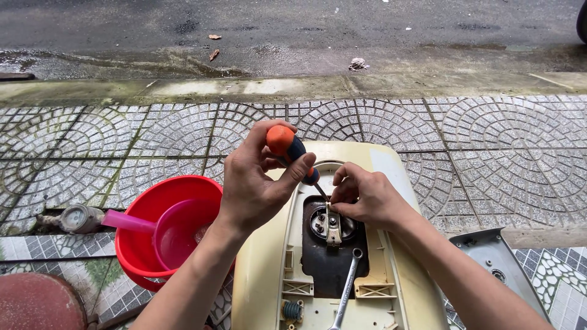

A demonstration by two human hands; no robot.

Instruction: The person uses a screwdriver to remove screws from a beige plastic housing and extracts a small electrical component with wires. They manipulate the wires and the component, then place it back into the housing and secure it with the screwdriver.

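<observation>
My left hand [257, 180] grips a screwdriver [292, 151] with an orange and dark blue handle, its tip angled down to a small metal bracket [332, 221]. My right hand [365, 197] pinches the top of that bracket with its fingertips. The bracket sits over a round metal part [318, 223] in the dark opening of a cream plastic appliance housing [263, 275]. A silver wrench [346, 287] lies in the opening just below.
A red basin [137, 244] holding a pink ladle [174, 235] stands left of the housing. A round gauge [76, 218] lies farther left. A grey cover panel [495, 260] rests at the right. Patterned paving, a curb and a wet road lie beyond.
</observation>
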